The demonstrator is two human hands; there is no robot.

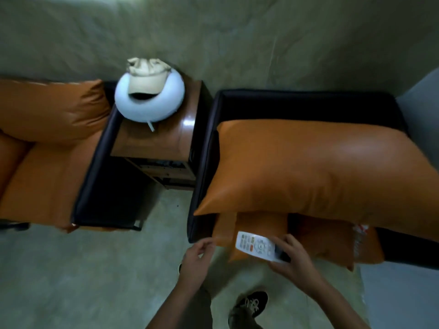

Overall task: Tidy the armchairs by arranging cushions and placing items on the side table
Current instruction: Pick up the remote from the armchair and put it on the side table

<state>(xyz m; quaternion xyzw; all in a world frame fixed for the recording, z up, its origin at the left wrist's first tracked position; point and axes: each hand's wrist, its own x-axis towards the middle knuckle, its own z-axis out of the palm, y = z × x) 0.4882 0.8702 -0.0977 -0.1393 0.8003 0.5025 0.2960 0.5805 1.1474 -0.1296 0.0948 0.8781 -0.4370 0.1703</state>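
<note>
My right hand (pixel 294 260) holds a white remote control (pixel 255 245) by its lower end, just in front of the right armchair's seat. My left hand (pixel 197 257) hovers beside it with fingers loosely curled and nothing in it. A large orange cushion (pixel 320 172) lies flat across the right armchair (pixel 308 98), covering the seat cushion (pixel 320 241) below. Between the chairs stands the wooden side table (pixel 152 141), bearing a white neck pillow (pixel 147 108) with a beige cap (pixel 146 77) on top. The left armchair (pixel 107 186) has an orange back cushion (pixel 52 108).
Grey-green concrete floor (pixel 83 269) spreads in front of the chairs. My black shoe (pixel 251 302) is on the floor below my hands. A red-and-white packet (pixel 360 236) peeks out at the right edge of the seat cushion. A wall runs behind the furniture.
</note>
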